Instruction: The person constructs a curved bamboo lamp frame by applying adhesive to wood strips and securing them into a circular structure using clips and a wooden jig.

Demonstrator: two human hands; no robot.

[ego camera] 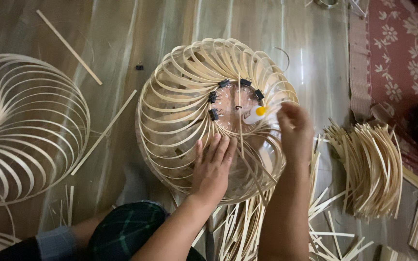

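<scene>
Centre frame: domed lampshade frame of curved bamboo strips (pixel 180 111), resting on the floor. At 9 o'clock, a second spiral frame (pixel 25 130). At 3 o'clock, a heap of loose curved strips (pixel 371 169). Left hand (pixel 212 166) lies flat, fingers spread, on the dome's near side at 6 o'clock. Right hand (pixel 293 128) pinches a strip end by the central ring. Black binder clips (pixel 214 114) ring the hub; a yellow-white clip (pixel 257 113) sits just beside the right hand's fingertips.

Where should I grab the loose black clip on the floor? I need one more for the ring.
Pinch the black clip from above by its raised handle end; it lies alone on the floor, left of the strip dome, clear on all sides. Its exact pose is too small to tell.
</scene>
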